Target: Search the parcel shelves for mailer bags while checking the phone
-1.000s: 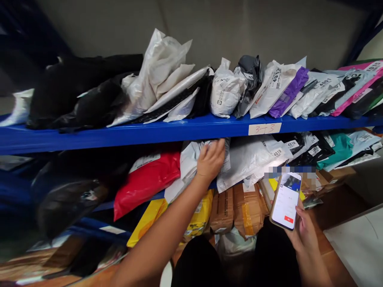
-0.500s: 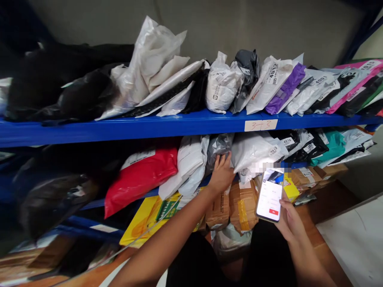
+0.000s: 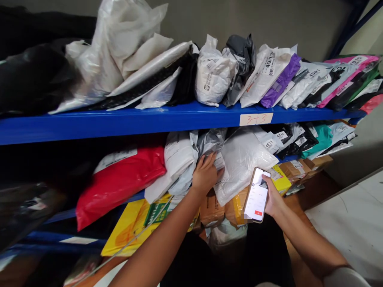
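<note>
My left hand (image 3: 207,174) reaches to the lower shelf and rests on a grey plastic parcel (image 3: 212,140), fingers apart, thumb out to the right by a printed label (image 3: 220,162). Just right of it a white padded mailer (image 3: 247,153) leans out over the shelf edge. On the hand's other side stand white mailers (image 3: 179,149) and a red mailer (image 3: 128,175). My right hand (image 3: 273,197) grips a smartphone (image 3: 255,199) with a lit screen, the thumb lying over its upper right part.
Above, a blue shelf beam (image 3: 134,123) with a handwritten tag (image 3: 256,119) carries several bagged parcels, among them a purple mailer (image 3: 277,83). Below stand cardboard boxes (image 3: 212,209) and a yellow package (image 3: 125,227). A white panel (image 3: 350,207) is at the right.
The white padded mailer has tipped forward and hangs further out. My left hand stays at the grey parcel, with a label now showing beside it. My right thumb has moved up the phone screen.
</note>
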{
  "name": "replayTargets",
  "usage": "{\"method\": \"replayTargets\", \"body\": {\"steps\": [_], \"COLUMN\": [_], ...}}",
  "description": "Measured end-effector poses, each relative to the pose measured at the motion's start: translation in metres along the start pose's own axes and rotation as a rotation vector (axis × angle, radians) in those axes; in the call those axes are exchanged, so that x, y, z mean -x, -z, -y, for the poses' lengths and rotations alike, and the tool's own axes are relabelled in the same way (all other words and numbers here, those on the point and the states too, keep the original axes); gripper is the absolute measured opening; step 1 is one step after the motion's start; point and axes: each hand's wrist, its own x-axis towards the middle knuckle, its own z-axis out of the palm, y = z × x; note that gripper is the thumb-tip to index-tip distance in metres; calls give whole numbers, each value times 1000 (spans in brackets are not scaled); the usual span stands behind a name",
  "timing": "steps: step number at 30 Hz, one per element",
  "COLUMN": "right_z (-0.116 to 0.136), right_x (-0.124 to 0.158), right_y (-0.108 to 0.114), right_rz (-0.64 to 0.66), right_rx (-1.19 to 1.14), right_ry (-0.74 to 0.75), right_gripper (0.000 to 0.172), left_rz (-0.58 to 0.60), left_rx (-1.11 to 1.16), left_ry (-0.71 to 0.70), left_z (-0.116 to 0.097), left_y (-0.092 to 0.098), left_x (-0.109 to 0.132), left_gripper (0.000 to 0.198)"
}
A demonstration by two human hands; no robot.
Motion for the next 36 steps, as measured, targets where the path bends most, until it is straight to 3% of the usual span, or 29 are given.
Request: {"method": "replayTargets", "body": {"steps": [4, 12, 20, 26, 31, 36], "right_z": [4, 12, 18, 20, 20, 17], "right_x": [-10, -3, 19, 32, 47, 57], "right_y": [-2, -12, -2, -14, -12, 2], "right_rz": [-118, -95, 12, -157, -20, 7], "right_rx": [80, 137, 147, 197, 185, 166], "right_ry": [-96, -74, 144, 81, 84, 2], "right_gripper": [34, 42, 37, 38, 35, 36], "left_rz": [-6, 24, 33, 81, 126, 159], "left_rx": [-7, 52, 102, 85, 98, 98], "left_ry": [4, 47, 51, 9, 6, 11], "left_z": [1, 9, 9, 13, 13, 11], "left_y": [-2, 6, 9, 14, 17, 18], "left_x": [3, 9, 10, 12, 13, 13], "left_gripper": [41, 33, 38, 27, 26, 30]}}
